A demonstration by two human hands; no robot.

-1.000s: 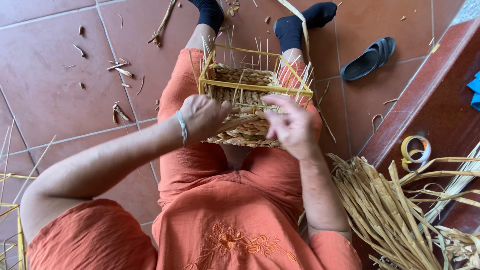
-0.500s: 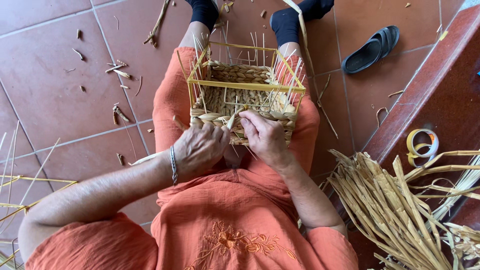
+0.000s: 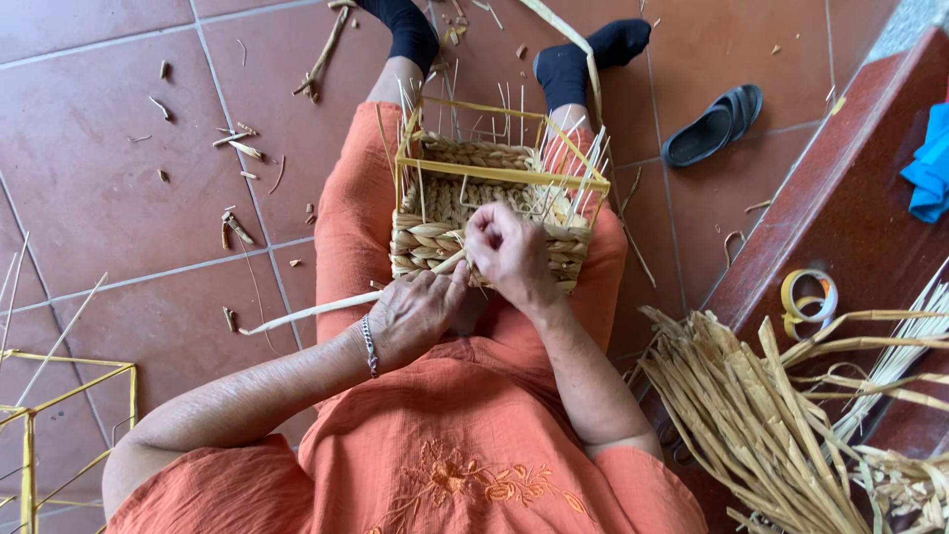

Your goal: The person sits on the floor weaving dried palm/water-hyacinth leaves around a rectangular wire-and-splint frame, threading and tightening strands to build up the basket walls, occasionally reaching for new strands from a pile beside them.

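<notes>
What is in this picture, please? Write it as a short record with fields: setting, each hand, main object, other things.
setting: person seated on a red tile floor, seen from above
main object: half-woven basket on a yellow wire frame, resting on the lap
left hand: at the basket's near wall, on a long pale straw strand
right hand: closed, fingers pinching the weave at the near wall
other things: bundle of dried straw, roll of tape, dark sandal, second wire frame, blue cloth
</notes>
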